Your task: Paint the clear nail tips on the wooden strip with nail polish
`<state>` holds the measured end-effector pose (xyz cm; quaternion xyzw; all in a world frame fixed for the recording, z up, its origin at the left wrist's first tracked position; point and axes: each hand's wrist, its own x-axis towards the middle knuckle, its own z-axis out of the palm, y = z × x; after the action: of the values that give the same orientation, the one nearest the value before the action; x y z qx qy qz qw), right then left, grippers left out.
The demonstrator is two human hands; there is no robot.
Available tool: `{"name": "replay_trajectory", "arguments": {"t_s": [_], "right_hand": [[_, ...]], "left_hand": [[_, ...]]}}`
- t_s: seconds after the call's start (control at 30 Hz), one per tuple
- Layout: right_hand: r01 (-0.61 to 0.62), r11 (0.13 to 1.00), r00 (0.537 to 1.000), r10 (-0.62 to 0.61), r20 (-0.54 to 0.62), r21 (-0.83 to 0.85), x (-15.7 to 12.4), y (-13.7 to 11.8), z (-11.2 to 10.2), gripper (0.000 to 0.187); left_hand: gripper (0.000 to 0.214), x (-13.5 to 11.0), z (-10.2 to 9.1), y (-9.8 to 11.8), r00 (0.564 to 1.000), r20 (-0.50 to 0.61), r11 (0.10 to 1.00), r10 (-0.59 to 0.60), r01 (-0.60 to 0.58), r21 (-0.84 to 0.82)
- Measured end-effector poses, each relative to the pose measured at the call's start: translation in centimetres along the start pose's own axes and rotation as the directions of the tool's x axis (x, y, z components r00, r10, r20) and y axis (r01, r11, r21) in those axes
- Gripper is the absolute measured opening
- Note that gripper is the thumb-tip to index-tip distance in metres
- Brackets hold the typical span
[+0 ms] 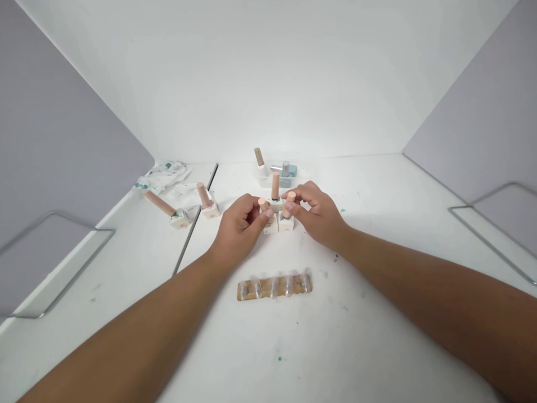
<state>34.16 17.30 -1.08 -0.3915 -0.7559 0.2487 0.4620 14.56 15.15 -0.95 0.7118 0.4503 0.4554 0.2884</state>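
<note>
In the middle of the table, three nail polish bottles with peach caps stand close together. My left hand (242, 224) is closed on the cap of the front left nail polish bottle (271, 227). Thumb and fingers of my right hand (314, 211) pinch the cap of the front right nail polish bottle (286, 223). Just behind these two is the rear nail polish bottle (275, 187), upright between my hands. Nearer to me lies a brown strip (272, 287) bearing several clear nail tips, apart from both hands.
To the left are an upright nail polish bottle (208, 202) and a tilted one (170, 212). Crumpled, stained tissue (161, 174) lies at the back left. A clear tray (265, 180) holding several bottles sits at the back. Wire frames (75, 268) flank the table, beside grey side panels.
</note>
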Motion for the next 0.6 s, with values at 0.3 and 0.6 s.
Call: {"name": "replay_trajectory", "arguments": {"t_s": [0.3, 0.6], "right_hand": [[0.035, 0.999, 0.999, -0.035, 0.004, -0.022, 0.03, 0.05, 0.04, 0.015], [0.041, 0.999, 0.999, -0.041, -0.007, -0.011, 0.04, 0.11, -0.05, 0.019]], "left_hand": [[0.018, 0.14, 0.03, 0.09, 0.999, -0.011, 0.998, 0.042, -0.041, 0.051], [0.015, 0.02, 0.05, 0.14, 0.998, -0.034, 0.993, 0.056, -0.052, 0.102]]}}
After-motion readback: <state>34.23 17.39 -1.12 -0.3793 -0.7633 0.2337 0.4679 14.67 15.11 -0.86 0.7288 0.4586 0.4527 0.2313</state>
